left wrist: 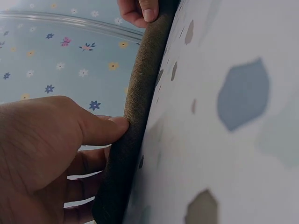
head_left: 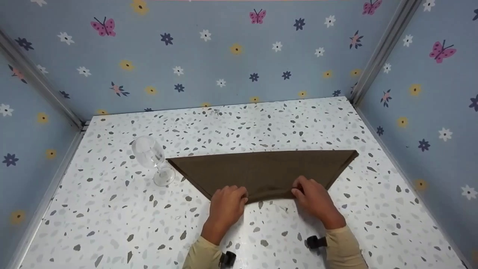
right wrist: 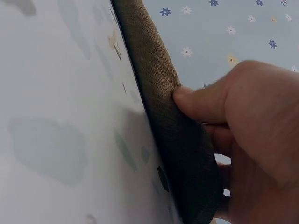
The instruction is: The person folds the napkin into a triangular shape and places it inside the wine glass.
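Observation:
A brown cloth napkin (head_left: pixel 257 168) lies on the table, folded into a trapezoid with its long side away from me. My left hand (head_left: pixel 227 205) pinches the near edge towards its left end. Further right on that edge, my right hand (head_left: pixel 315 201) pinches the cloth between thumb and fingers. In the left wrist view the edge of the napkin (left wrist: pixel 140 88) looks thick and rounded, with the left thumb against it. The right wrist view has the right thumb pressed on the napkin (right wrist: pixel 154 79), the fingers partly hidden behind it.
A clear wine glass (head_left: pixel 148 153) stands upright just left of the napkin's far left corner. The speckled white tabletop (head_left: pixel 224 127) is bordered by blue panels (head_left: pixel 224 45) with flowers and butterflies at the back and both sides.

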`<state>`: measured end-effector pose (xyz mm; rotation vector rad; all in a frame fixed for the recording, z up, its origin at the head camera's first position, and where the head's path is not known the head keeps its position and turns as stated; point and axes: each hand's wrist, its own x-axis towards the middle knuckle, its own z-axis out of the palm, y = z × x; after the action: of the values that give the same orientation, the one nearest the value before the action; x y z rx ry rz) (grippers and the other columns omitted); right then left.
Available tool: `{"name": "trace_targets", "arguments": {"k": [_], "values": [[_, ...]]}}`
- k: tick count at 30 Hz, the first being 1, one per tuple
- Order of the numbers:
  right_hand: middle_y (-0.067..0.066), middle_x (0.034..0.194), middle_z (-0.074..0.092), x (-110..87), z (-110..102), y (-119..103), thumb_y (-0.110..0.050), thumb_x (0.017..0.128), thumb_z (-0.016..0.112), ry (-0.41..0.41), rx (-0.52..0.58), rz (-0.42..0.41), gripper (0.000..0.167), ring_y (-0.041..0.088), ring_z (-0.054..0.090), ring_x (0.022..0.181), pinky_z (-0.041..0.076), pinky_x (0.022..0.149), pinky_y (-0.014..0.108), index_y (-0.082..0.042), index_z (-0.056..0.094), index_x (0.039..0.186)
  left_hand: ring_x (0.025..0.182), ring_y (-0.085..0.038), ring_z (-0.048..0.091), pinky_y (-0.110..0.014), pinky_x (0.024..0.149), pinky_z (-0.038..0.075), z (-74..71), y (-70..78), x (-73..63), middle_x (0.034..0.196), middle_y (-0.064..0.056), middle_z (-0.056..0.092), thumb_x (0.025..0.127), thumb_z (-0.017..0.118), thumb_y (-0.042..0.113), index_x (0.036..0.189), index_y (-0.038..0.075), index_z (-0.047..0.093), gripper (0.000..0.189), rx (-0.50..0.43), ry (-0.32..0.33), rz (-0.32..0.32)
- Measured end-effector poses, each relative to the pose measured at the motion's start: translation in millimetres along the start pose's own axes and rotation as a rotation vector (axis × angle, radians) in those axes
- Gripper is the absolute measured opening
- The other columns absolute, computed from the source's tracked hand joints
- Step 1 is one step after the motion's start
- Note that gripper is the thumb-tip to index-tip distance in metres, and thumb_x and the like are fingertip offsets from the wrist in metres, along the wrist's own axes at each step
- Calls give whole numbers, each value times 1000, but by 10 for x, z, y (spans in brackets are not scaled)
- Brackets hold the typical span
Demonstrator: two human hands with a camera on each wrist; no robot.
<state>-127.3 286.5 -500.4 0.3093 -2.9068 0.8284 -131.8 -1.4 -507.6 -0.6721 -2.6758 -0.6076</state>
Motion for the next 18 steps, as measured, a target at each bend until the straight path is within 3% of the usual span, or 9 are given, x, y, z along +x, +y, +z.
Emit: {"name": "trace_targets", "arguments": {"k": [3, 8, 13, 18], "values": [[-5, 81, 57, 1, 27, -9, -15, 96, 69, 29, -23, 23, 10, 17, 52, 76, 45, 70, 39, -16, 59, 93, 74, -23, 62, -43, 66, 50, -12, 6, 7, 78, 2, 63, 85, 79, 20, 82, 18, 74, 6, 14, -12, -14], [-3, 85, 59, 5, 46, -6, -16, 94, 71, 61, -57, 16, 6, 19, 53, 80, 47, 73, 40, -15, 67, 90, 76, -23, 61, -43, 69, 50, -21, 18, 7, 80, 2, 62, 86, 79, 23, 84, 18, 78, 6, 20, -32, -37], [0, 93, 61, 0, 17, -4, -19, 92, 74, 21, -65, 11, 6, 20, 55, 88, 49, 76, 41, -14, 74, 94, 76, -21, 59, -41, 67, 49, -14, 15, -10, 81, 2, 61, 84, 78, 22, 85, 17, 78, 5, 8, -33, -42], [1, 100, 61, -12, -8, -27, -24, 84, 80, -14, -74, -1, 23, 22, 55, 93, 49, 79, 40, -11, 77, 104, 78, -21, 58, -41, 68, 49, -13, -6, -28, 84, 1, 61, 83, 78, 20, 87, 16, 78, 5, 14, -40, -42]]}}
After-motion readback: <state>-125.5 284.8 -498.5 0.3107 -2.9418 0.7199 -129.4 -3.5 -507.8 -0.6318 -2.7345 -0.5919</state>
